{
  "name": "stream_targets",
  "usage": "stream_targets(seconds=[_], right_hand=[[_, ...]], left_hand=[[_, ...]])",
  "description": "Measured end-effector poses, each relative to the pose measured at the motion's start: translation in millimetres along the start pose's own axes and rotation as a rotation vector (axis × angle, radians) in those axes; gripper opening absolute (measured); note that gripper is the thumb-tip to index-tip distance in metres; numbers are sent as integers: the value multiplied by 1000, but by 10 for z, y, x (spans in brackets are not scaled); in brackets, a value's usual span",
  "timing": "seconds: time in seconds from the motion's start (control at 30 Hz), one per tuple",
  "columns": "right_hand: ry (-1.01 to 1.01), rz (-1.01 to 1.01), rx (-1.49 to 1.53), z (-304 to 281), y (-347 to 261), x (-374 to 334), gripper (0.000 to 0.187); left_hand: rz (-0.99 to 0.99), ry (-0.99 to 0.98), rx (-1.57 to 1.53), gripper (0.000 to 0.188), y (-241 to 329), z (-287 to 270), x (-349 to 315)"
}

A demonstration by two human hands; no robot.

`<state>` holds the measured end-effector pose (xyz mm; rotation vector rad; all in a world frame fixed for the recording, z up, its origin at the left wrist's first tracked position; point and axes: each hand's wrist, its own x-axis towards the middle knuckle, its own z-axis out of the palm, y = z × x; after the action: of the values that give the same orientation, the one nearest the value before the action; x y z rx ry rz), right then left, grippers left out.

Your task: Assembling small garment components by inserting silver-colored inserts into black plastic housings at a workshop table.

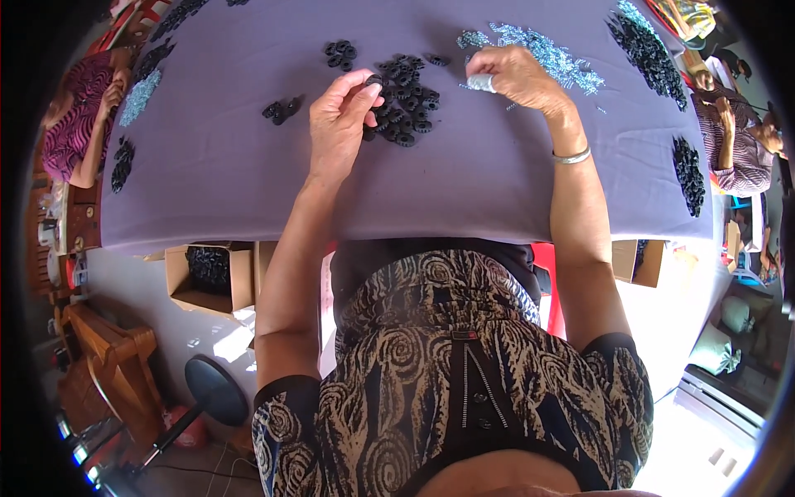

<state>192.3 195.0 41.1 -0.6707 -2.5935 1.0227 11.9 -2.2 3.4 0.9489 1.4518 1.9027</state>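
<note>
My left hand (335,132) is raised over the table, thumb and fingers pinched on a small black round plastic part (374,80). Just beyond and to the right of it lies a loose heap of similar black parts (407,103), with smaller clusters to its left. At the near left edge of a scattered pile of tiny shiny silver-blue pieces (551,54), perhaps springs, is my right hand (522,74). Its fingers are bent and pressed together, and a whitish wrap covers one fingertip. Whatever those fingers hold is hidden.
A purple-grey cloth covers the table (464,182). More black parts (650,62) lie along its right and left sides, near two other people. An open cardboard box (211,277) with dark parts stands below the left front edge, beside a round black stool (217,389).
</note>
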Motion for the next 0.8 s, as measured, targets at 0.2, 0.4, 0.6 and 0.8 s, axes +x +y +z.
stream_targets(seconds=[0.2,0.4,0.6,0.8], right_hand=[[50,-162,-313,215,-99,12,8],[114,-105,-63,254,-220,8,7],[130,-212,435,407,-211,80,4],[103,-250,520,578,-398,80,4]], left_hand=[[4,-22,57,22,19,28,-23],[53,-87,8,23,-24,29,-33],[19,-108,7,23,22,73,-48],[-1,-141,16,25,5,93,-68]])
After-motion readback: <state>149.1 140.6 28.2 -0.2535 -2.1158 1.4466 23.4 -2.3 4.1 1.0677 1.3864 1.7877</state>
